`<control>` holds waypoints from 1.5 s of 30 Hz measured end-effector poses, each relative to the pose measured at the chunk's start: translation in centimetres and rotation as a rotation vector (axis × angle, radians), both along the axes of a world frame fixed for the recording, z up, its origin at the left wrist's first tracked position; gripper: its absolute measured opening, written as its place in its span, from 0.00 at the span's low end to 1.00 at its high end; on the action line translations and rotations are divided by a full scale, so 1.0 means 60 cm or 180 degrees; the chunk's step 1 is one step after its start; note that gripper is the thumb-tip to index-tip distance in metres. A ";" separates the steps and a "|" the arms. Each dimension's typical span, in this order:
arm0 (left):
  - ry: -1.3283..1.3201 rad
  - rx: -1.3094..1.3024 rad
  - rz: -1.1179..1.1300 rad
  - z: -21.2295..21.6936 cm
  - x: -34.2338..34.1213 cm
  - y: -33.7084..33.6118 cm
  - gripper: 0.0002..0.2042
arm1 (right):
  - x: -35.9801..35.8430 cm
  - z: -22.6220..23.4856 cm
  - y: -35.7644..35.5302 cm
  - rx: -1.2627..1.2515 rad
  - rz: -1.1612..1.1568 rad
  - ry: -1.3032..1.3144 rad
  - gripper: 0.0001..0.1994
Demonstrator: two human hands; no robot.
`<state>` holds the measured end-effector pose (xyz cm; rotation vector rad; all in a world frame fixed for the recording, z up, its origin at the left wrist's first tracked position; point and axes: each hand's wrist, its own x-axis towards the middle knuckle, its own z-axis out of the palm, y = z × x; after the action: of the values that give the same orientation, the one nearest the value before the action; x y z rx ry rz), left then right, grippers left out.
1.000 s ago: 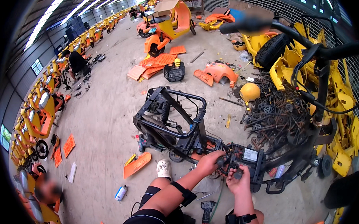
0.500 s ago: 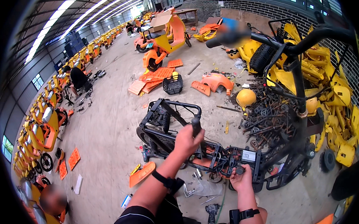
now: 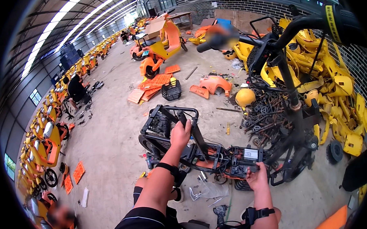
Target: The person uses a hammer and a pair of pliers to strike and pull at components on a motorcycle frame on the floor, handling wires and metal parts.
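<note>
On the floor in front of me lies a stripped black scooter frame (image 3: 230,163), with wiring and a pale-labelled box (image 3: 250,153) set in it. My left hand (image 3: 179,136) is closed around a dark rod-like grip (image 3: 181,116) beside the upper frame tube; the grip's lower end is hidden. Farther right, my right hand (image 3: 257,176) is closed at the frame's near edge, below the labelled box. Fingers touch a short dark piece (image 3: 253,168), too small to identify. A cordless power tool (image 3: 220,212) lies on the floor near my feet.
Black handlebars (image 3: 286,32) rise at the right. Behind them are a heap of yellow body panels (image 3: 333,83) and a pile of dark metal parts (image 3: 269,115). Orange panels (image 3: 155,83) and a black basket (image 3: 171,90) lie ahead. Scooters (image 3: 45,141) line the left side; a person (image 3: 76,88) sits nearby.
My left hand has moved left and slightly up with the dark grip. My right hand has shifted right along the frame. The whole view has shifted slightly; a shoe now shows below my left arm.
</note>
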<state>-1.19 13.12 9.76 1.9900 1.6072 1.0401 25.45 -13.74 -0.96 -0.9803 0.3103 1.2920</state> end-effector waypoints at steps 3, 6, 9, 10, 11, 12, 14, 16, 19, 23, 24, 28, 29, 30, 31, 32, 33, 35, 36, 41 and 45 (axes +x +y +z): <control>0.0023 -0.0006 -0.0001 0.014 0.001 -0.010 0.23 | -0.001 -0.002 0.003 0.0033 0.0149 -0.0098 0.18; 0.0092 -0.0128 0.0014 0.022 0.002 -0.010 0.23 | -0.004 0.001 0.018 0.0138 0.0120 0.0019 0.18; 0.0068 -0.0162 -0.0006 0.011 -0.006 -0.007 0.23 | -0.024 0.011 0.018 0.0219 0.0229 0.0130 0.18; 0.0114 -0.0210 -0.0071 0.019 -0.003 -0.009 0.23 | -0.029 0.008 0.021 0.0235 0.0260 0.0180 0.18; 0.0140 -0.0194 -0.0053 0.020 0.001 -0.011 0.23 | -0.035 0.006 0.026 0.0254 0.0295 0.0234 0.18; 0.0168 -0.0175 -0.0030 0.020 0.005 -0.013 0.23 | -0.043 0.004 0.033 0.0188 0.0333 0.0215 0.18; 0.0175 -0.0159 -0.0037 0.018 0.007 -0.015 0.24 | -0.057 -0.018 0.052 0.0030 0.0398 0.0224 0.18; 0.0179 -0.0148 -0.0034 0.016 0.003 -0.014 0.24 | -0.079 -0.028 0.072 -0.0132 0.0361 0.0302 0.18; 0.0183 -0.0056 0.0010 0.011 0.002 -0.016 0.23 | -0.110 -0.033 0.097 0.0022 0.0430 0.0318 0.16; 0.0243 -0.0005 0.0105 0.008 0.010 -0.013 0.25 | -0.137 -0.047 0.121 -0.0110 0.0644 0.0409 0.16; 0.0271 -0.0014 0.0086 0.008 0.014 -0.015 0.25 | -0.139 -0.053 0.122 -0.0185 0.0689 0.0412 0.16; 0.0338 0.0001 0.0037 0.016 0.003 -0.015 0.25 | -0.150 -0.042 0.127 -0.0073 0.1038 0.0389 0.17; 0.0358 -0.0049 0.0007 0.021 0.002 -0.017 0.25 | -0.148 -0.042 0.128 -0.0024 0.1093 0.0401 0.17; 0.0337 -0.0086 0.0028 0.022 0.002 -0.019 0.25 | -0.145 -0.041 0.129 -0.0071 0.1123 0.0393 0.17; 0.0316 -0.0116 0.0042 0.025 0.004 -0.020 0.24 | -0.141 -0.040 0.132 -0.0110 0.1147 0.0384 0.16; 0.0296 -0.0146 0.0056 0.026 0.006 -0.020 0.24 | -0.137 -0.039 0.133 -0.0149 0.1171 0.0376 0.16; 0.0292 -0.0089 0.0055 0.023 0.006 -0.020 0.23 | -0.133 -0.045 0.134 -0.0166 0.1134 0.0361 0.16; 0.0283 0.0047 0.0031 0.023 0.011 -0.019 0.23 | -0.126 -0.057 0.140 -0.0177 0.1040 0.0328 0.15; 0.0252 0.0067 0.0019 0.026 0.014 -0.014 0.23 | -0.122 -0.063 0.145 -0.0239 0.0944 0.0367 0.15; 0.0189 -0.0163 0.0156 0.015 0.006 -0.006 0.23 | -0.140 -0.053 0.144 -0.0417 0.0831 0.0144 0.16; 0.0241 0.0175 -0.0140 -0.003 0.000 -0.001 0.20 | -0.131 -0.063 0.136 -0.0417 0.0983 0.0342 0.16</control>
<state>-1.21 13.05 9.58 2.1149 1.5814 1.0140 17.57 -5.59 -4.77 -1.1018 0.3385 1.6252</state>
